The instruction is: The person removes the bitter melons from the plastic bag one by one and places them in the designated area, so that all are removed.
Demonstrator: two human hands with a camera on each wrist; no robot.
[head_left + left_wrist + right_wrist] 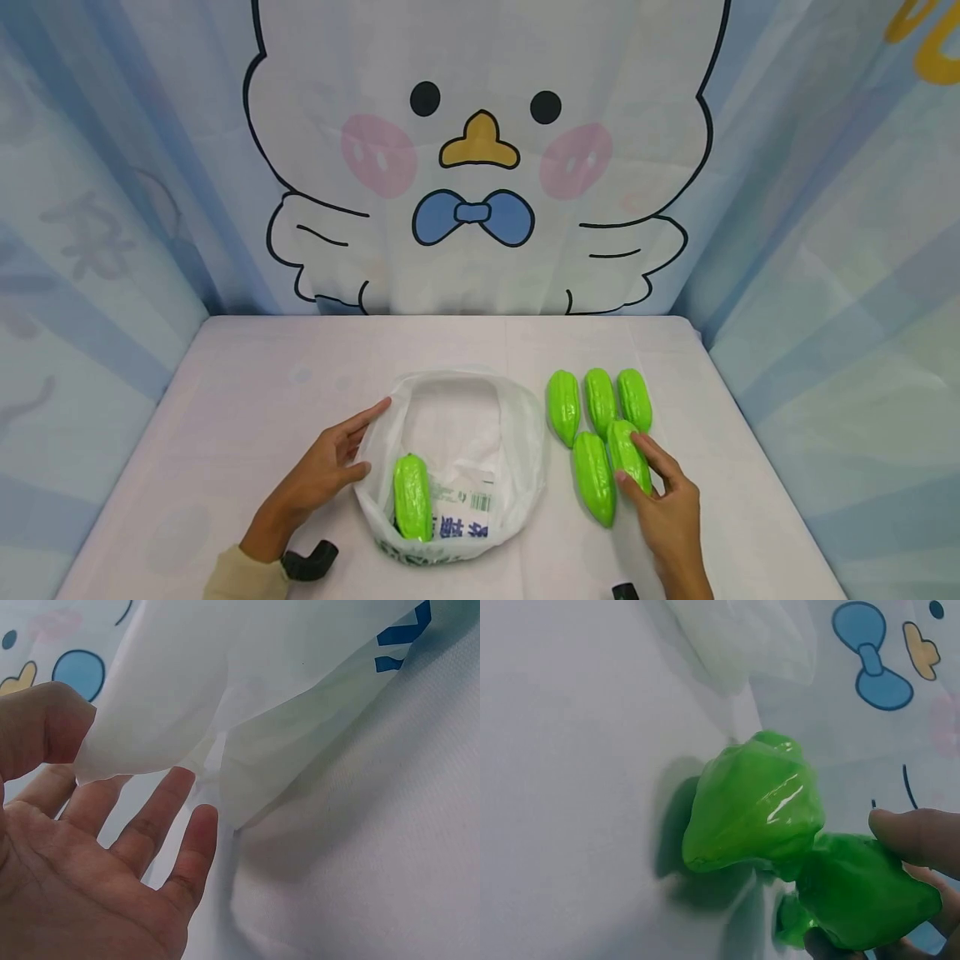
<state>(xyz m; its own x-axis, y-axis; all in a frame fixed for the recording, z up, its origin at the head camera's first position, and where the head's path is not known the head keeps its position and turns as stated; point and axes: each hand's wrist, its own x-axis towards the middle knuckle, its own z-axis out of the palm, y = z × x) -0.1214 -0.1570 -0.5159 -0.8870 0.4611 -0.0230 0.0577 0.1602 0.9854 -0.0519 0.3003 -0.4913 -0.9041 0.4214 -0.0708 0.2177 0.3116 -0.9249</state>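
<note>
A white plastic bag (pixel 525 433) stands on the table with its mouth spread wide; one bright green, glossy, ridged gourd (pixel 412 497) lies inside at the left. My left hand (pixel 326 467) touches the bag's left side, its thumb and index finger apart; in the left wrist view the bag hides some fingertips of this hand (pixel 97 855). To the right of the bag, my right hand (pixel 666 504) grips a similar green gourd (pixel 627 454) between thumb and fingers. Right beside that gourd is another green gourd (pixel 594 479), large in the right wrist view.
Behind the gripped gourd, three more green gourds (pixel 601 400) lie in a row. Printed lettering and a barcode (pixel 481 501) show inside the bag. A curtain (pixel 480 267) with a cartoon bird stands behind the white table (pixel 285 375), with curtains at both sides.
</note>
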